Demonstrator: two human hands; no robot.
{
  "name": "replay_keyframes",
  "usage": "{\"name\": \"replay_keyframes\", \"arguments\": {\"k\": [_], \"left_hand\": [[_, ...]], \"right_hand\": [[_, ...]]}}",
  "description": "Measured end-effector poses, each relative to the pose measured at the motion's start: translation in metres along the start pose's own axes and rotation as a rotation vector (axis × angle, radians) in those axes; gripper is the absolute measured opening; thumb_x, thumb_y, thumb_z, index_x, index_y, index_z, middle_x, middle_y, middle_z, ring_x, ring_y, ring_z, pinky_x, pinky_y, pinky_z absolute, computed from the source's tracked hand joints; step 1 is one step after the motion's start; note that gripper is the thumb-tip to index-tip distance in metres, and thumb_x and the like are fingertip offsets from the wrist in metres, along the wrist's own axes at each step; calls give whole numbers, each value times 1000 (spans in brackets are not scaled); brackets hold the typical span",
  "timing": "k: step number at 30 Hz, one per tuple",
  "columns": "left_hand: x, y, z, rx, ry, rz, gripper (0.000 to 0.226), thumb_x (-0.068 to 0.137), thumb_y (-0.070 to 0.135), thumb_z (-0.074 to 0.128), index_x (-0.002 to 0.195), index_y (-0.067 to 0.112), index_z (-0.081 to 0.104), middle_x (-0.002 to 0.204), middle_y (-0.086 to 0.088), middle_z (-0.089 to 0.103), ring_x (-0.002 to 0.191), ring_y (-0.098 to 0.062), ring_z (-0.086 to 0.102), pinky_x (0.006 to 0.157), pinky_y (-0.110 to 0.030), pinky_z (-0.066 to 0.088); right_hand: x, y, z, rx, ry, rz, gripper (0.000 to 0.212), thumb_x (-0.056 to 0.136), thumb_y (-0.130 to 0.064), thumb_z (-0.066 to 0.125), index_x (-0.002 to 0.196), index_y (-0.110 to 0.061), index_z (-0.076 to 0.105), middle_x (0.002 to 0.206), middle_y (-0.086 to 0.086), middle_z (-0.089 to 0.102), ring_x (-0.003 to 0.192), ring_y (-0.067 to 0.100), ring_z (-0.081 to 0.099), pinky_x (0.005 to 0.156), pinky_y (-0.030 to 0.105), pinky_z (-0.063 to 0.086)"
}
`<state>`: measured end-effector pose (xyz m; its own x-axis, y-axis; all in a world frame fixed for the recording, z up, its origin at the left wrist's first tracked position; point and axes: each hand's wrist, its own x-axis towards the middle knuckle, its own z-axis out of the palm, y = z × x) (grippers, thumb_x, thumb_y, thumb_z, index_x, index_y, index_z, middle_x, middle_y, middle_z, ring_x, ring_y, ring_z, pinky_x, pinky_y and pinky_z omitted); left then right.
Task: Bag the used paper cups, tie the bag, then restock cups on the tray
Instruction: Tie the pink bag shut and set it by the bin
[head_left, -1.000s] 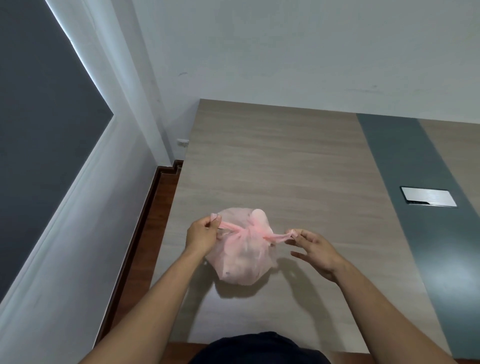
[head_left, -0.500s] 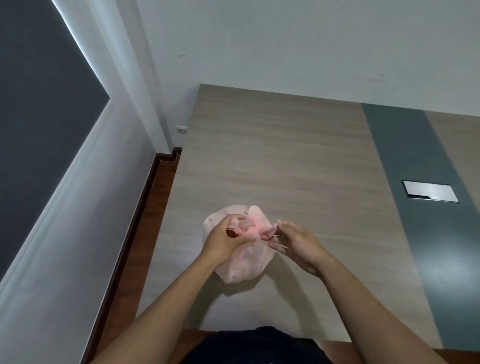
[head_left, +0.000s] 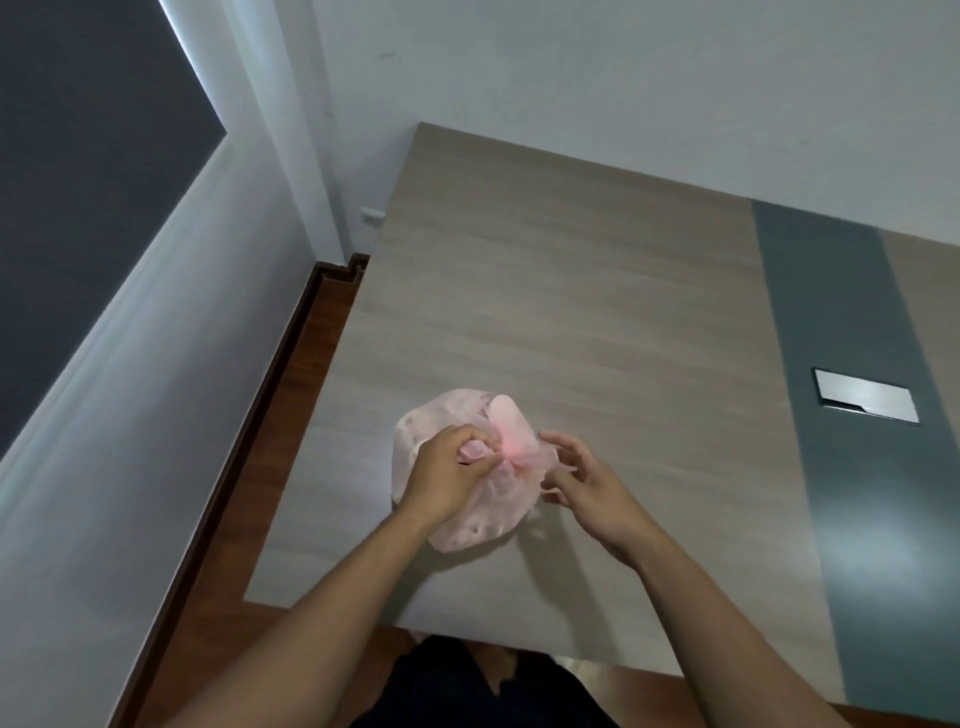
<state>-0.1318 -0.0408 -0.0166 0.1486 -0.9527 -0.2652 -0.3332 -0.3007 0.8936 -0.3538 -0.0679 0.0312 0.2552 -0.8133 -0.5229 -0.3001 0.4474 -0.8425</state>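
A thin pink plastic bag (head_left: 483, 519), bulging with rounded shapes inside, lies on the wooden table (head_left: 597, 322) near its front left corner. The bag's gathered top forms a pink bunch in the middle. My left hand (head_left: 449, 467) lies over the bag and pinches a strip of its plastic at the bunch. My right hand (head_left: 584, 478) is just right of the bunch, fingers spread and loosely bent, touching the bag's edge at most. No loose cups and no tray are in view.
A grey strip (head_left: 841, 395) runs across the table on the right, with a metal flap plate (head_left: 865, 402) set in it. White walls stand behind and to the left. A gap with brown floor (head_left: 249, 467) lies along the table's left edge.
A second ago both hands pulled the bag's two ends apart. They have since come together at the knot, and my right hand has let go of its end.
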Motion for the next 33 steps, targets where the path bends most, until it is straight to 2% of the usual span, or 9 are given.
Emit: {"name": "replay_keyframes", "arguments": {"k": [4, 6, 11, 16, 22, 26, 29, 31, 33], "left_hand": [[-13, 4, -3, -102, -71, -90, 33, 90, 28, 96, 116, 31, 76, 113, 21, 79, 104, 7, 72, 85, -12, 54], [-20, 9, -3, -166, -75, -133, 43, 88, 31, 97, 123, 32, 72, 114, 18, 79, 104, 4, 73, 85, -10, 57], [-37, 13, 4, -250, 100, -191, 18, 102, 15, 83, 120, 14, 80, 113, 7, 85, 113, -14, 79, 85, -12, 59], [-52, 32, 24, -399, 179, -233, 17, 109, 10, 72, 118, -3, 77, 108, -8, 83, 98, -19, 76, 72, -11, 57], [-57, 45, 44, -362, 215, -215, 17, 118, 22, 56, 115, 7, 65, 90, 7, 80, 87, -20, 69, 78, -33, 59], [-59, 50, 54, -302, 241, -186, 16, 120, 44, 47, 116, 34, 59, 104, -2, 70, 89, -19, 66, 73, -31, 55], [-63, 56, 57, -258, 146, -93, 28, 108, 62, 62, 127, 41, 65, 119, 6, 77, 110, -19, 76, 90, -37, 65], [-62, 60, 59, -226, 88, -23, 28, 104, 45, 79, 130, 35, 73, 125, 9, 79, 117, -10, 76, 100, -29, 63], [-57, 61, 60, -144, 109, 35, 19, 106, 24, 79, 125, 29, 78, 126, 6, 79, 118, -11, 75, 103, -29, 61]], "right_hand": [[-8, 6, 6, -98, -25, 6, 42, 95, -39, 84, 135, -36, 69, 118, 3, 76, 81, 11, 68, 84, 37, 67], [-4, 6, 8, -67, 8, 11, 40, 94, -38, 86, 131, -29, 72, 115, 3, 78, 73, 9, 68, 76, 34, 66], [8, 11, 2, 102, 127, 106, 16, 99, -28, 79, 105, -13, 79, 105, 17, 83, 62, 19, 62, 74, 38, 60], [5, 15, -20, 369, 38, 315, 21, 97, -16, 82, 115, -7, 77, 95, 7, 80, 64, 15, 63, 76, 32, 60], [4, 18, -33, 346, -25, 192, 18, 101, -15, 76, 111, 0, 78, 85, 9, 70, 68, 15, 60, 79, 30, 59], [-4, 2, -35, 290, -77, 4, 21, 104, -19, 74, 110, 1, 77, 101, 20, 82, 95, 33, 76, 95, 40, 62], [-12, -18, -38, 284, -113, -26, 18, 102, -26, 76, 110, -9, 78, 107, 12, 84, 97, 25, 81, 83, 32, 63], [-18, -31, -39, 366, -141, -2, 12, 103, -24, 75, 107, -13, 78, 100, 8, 82, 85, 17, 79, 67, 23, 60], [-21, -38, -40, 414, -158, 3, 14, 103, -26, 75, 111, -14, 77, 102, 10, 79, 88, 18, 76, 64, 23, 58]]}}
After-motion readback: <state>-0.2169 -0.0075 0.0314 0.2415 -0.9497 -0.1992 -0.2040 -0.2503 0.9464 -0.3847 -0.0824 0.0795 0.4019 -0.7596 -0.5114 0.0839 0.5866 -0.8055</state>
